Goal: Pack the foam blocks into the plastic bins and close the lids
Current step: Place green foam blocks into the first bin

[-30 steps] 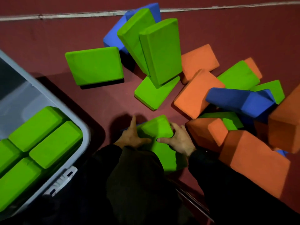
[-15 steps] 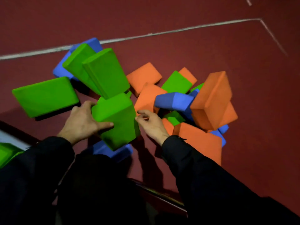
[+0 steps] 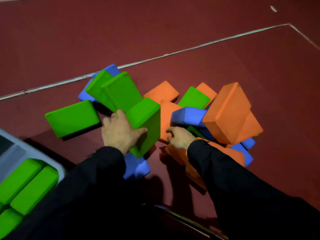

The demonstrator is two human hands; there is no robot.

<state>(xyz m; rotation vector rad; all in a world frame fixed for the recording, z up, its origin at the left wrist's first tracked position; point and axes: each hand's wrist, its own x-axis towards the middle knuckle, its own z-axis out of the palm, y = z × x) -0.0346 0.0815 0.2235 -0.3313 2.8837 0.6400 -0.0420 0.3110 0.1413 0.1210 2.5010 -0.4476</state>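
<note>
Our left hand (image 3: 121, 131) grips a green foam block (image 3: 147, 125), thumb pressed on its near face, fingers wrapped over the far side; our right hand (image 3: 180, 138) holds nothing, fingers loosely curled, just beside that block and resting against the orange blocks (image 3: 230, 113); around them lies the heap — green, orange and blue blocks (image 3: 187, 116) tumbled together on the dark red floor (image 3: 225, 49); at the lower left the plastic bin (image 3: 59, 168) stands open, green blocks (image 3: 29, 184) packed side by side inside.
</note>
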